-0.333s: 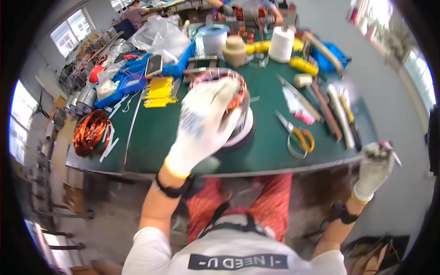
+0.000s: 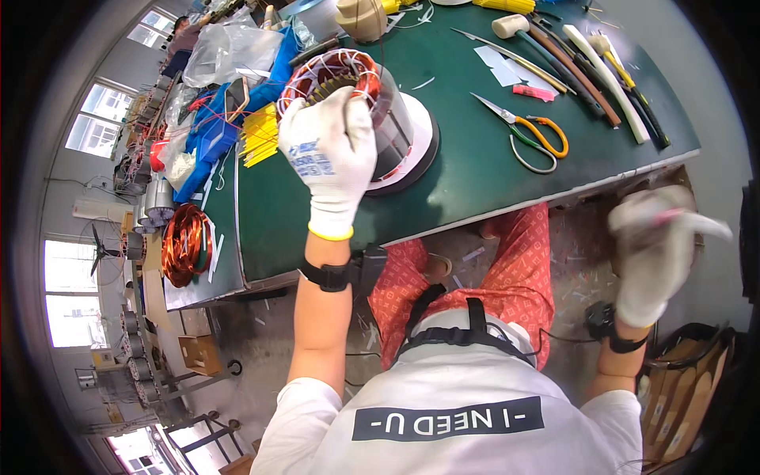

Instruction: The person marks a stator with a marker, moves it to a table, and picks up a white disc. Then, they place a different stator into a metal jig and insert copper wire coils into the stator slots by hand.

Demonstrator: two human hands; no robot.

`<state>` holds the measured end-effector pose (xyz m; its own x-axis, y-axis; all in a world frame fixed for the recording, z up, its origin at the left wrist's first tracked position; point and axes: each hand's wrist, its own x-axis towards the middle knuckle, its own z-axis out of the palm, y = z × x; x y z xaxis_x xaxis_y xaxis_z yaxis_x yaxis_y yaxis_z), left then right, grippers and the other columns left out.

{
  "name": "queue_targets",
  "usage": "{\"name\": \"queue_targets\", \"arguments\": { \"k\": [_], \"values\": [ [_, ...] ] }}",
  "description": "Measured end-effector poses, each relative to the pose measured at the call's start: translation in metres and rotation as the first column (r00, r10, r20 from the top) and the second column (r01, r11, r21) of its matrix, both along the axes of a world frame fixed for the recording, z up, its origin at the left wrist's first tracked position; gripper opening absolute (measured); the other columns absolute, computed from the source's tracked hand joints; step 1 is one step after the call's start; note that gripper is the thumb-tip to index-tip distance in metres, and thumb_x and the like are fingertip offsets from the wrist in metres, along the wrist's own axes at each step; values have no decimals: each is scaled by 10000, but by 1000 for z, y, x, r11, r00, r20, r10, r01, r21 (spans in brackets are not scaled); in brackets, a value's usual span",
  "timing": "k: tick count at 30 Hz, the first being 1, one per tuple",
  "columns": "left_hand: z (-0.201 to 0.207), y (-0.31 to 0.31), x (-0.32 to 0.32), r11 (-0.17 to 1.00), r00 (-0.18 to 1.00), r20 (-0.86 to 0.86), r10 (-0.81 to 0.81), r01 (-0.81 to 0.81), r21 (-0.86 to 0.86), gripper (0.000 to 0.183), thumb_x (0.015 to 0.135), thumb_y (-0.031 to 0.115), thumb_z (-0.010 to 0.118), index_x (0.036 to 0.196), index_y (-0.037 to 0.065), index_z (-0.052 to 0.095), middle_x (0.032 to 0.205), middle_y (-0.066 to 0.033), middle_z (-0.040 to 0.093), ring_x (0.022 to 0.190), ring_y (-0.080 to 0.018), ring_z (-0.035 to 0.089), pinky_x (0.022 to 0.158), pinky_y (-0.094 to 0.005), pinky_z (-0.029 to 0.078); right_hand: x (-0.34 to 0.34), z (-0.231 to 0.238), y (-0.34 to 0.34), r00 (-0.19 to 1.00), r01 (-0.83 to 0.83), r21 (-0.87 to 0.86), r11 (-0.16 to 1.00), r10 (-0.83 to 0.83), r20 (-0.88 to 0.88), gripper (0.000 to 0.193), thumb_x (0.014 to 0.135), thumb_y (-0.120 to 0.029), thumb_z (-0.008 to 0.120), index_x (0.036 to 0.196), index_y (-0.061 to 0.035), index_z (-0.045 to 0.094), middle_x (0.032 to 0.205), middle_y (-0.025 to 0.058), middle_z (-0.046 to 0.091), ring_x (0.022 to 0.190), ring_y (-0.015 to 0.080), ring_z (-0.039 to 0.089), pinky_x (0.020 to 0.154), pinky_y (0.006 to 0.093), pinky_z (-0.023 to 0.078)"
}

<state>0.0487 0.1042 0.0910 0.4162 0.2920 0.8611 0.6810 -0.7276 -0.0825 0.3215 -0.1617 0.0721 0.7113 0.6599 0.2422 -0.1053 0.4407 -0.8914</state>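
Note:
A motor stator with copper windings laced in white cord stands on a round white-and-black base on the green table. My left hand, in a white glove with blue print, is closed over the near rim of the windings, its fingertips curled toward the toothed bore. Out past the table's right front corner, my right hand, also gloved, is blurred by motion. Its fingers are closed round a slim pale thing with a pink part, whose kind I cannot make out.
Orange-handled scissors lie right of the stator. Beyond them are a mallet, several rods and tubes, and a pink piece. Left are yellow strips, blue bins and a copper wire coil.
The whole view has shifted and turned, so the table sits higher and tilted. My left hand stays on the stator. The right hand still holds the pale thing and is now more blurred.

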Motion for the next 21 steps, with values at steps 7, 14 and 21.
{"name": "queue_targets", "arguments": {
  "k": [7,14,21],
  "values": [
    [-9,-20,-20,991,960,262,-100,121,-65,330,949,207,535,1188,-19,559,1203,-177,580,1135,-331,522,1016,-450,372,-17,-3,36,982,121,42,992,-126,138,255,980,-144,490,1157,29,551,956,126,689,735,139,617,719,319,518],
    [14,-88,-24,942,974,-167,-152,194,272,190,785,173,642,888,17,618,803,-110,587,726,-289,580,732,-433,508,-31,-14,83,975,-189,-7,982,187,-118,430,972,-390,563,1160,-5,529,935,99,637,658,107,555,613,248,456],
    [23,-27,8,928,921,-149,360,-338,155,339,818,310,662,1085,103,636,1114,-111,637,1044,-313,560,964,-501,363,-38,-2,84,717,-356,228,906,421,-556,367,1011,-382,474,1040,-26,560,752,31,600,516,82,460,483,248,385]
  ]
}}
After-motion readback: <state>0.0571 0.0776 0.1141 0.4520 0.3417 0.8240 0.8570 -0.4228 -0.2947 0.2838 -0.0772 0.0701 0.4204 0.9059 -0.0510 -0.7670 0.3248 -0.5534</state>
